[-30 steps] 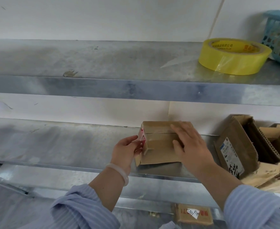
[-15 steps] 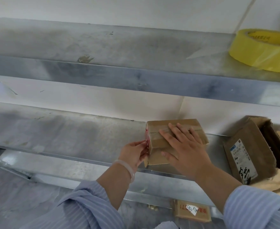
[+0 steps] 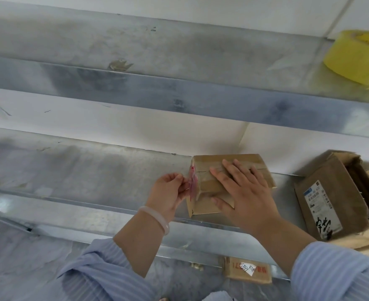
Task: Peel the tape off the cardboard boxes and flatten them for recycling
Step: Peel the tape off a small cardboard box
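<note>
A small brown cardboard box stands on the middle metal shelf, sealed across its top with clear tape. My right hand lies flat on the box top, fingers spread, pressing it down. My left hand is at the box's left end, thumb and fingers pinched on a strip of tape with red print that is partly lifted off that end.
A yellow tape roll sits on the upper shelf at the right. Opened cardboard boxes with a white label lie on the middle shelf to the right. Another small labelled box lies on a lower level.
The view has swung left and down. My right hand has slid further over the box top. My left hand has pulled the red-printed tape a little away from the box's left end.
</note>
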Available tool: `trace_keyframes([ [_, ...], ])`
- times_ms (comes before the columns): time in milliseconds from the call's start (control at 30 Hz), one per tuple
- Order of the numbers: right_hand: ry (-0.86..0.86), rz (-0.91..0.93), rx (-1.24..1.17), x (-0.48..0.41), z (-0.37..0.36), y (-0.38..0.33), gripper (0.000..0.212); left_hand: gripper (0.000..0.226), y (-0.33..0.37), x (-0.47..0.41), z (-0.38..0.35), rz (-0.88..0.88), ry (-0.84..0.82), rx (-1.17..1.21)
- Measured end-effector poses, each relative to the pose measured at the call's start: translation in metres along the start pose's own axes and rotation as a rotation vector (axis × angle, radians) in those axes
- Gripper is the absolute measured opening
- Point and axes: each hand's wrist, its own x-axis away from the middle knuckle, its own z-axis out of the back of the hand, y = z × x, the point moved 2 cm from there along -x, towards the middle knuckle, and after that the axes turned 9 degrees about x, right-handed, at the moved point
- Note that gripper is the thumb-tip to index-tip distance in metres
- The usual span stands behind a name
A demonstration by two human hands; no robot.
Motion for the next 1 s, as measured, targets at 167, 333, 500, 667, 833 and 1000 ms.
trace_keyframes([
  [167,-0.05,-0.065,-0.091,0.008,-0.012,0.003,0.065,0.022,0.009,0.001,0.003,-0.048,-0.02,0.005],
  [333,-0.062,-0.096,-0.125,0.01,-0.016,0.005,0.062,0.023,0.022,0.006,-0.014,-0.077,-0.105,-0.064],
  [500,-0.061,-0.131,-0.145,0.004,0.0,0.0,0.067,0.025,0.022,0.013,-0.022,-0.086,-0.168,-0.132],
  [667,-0.048,-0.25,-0.315,-0.026,0.023,-0.014,0.052,0.023,0.026,0.015,-0.026,-0.119,-0.192,-0.248],
  [833,-0.091,-0.33,-0.544,-0.044,0.019,-0.029,0.036,0.02,0.025,0.019,-0.03,-0.107,-0.267,-0.34],
  [1000,-0.168,-0.437,-0.773,-0.048,0.007,-0.025,0.019,0.015,0.025,0.017,-0.027,-0.114,-0.253,-0.418],
])
